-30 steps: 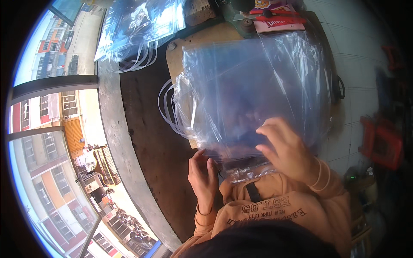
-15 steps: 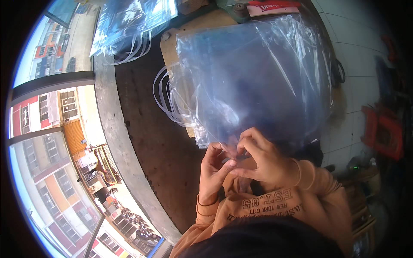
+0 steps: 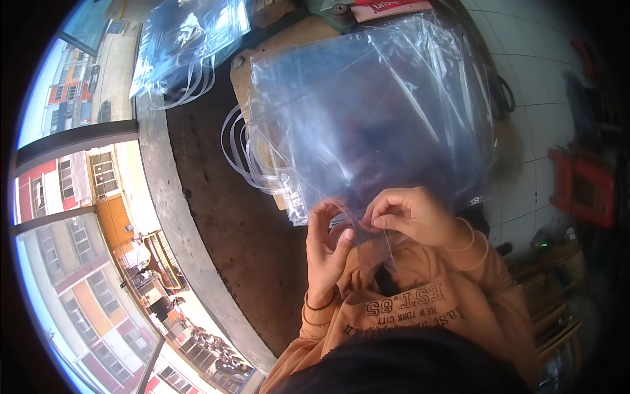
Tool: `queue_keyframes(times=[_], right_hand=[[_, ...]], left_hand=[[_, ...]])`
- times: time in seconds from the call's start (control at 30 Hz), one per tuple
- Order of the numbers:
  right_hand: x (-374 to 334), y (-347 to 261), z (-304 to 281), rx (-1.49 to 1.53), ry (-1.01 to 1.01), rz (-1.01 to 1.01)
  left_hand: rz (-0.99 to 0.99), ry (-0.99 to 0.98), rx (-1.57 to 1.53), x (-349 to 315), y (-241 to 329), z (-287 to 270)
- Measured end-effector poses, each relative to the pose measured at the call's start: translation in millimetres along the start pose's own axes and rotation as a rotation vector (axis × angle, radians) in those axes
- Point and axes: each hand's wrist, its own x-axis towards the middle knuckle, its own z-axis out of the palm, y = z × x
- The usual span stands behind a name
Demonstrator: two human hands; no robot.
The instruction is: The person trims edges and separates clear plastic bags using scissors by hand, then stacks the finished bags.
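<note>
On my feed the right hand's (image 3: pixel 420 215) fingers pinch together on a near edge of the glossy, creased plastic bags (image 3: pixel 374 118), stacked flat on the tan desk (image 3: pixel 244 82); the left hand's (image 3: pixel 323 253) fingers curve apart beside it. Pale looped handles (image 3: pixel 257 178) arc leftward.

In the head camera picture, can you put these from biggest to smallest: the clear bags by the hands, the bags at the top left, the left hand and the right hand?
1. Clear bags by the hands
2. Bags at the top left
3. Left hand and right hand: they look about alike, so unranked.
</note>
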Motion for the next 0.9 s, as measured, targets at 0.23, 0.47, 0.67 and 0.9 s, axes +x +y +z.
queue_keyframes(times=[0.23,0.47,0.67,0.9], right_hand=[[-1,0,24,-0.463,0.023,-0.310],[-16,-14,35,-0.602,-0.015,-0.552],[-28,-27,26,-0.673,0.179,-0.579],[-55,-23,18,-0.742,0.204,-0.556]], left_hand=[[0.087,0.020,-0.055,14,15,15],[0.044,0.188,-0.218,14,39,23],[0.096,0.097,-0.261,20,49,31],[0.147,0.075,-0.282,20,47,31]])
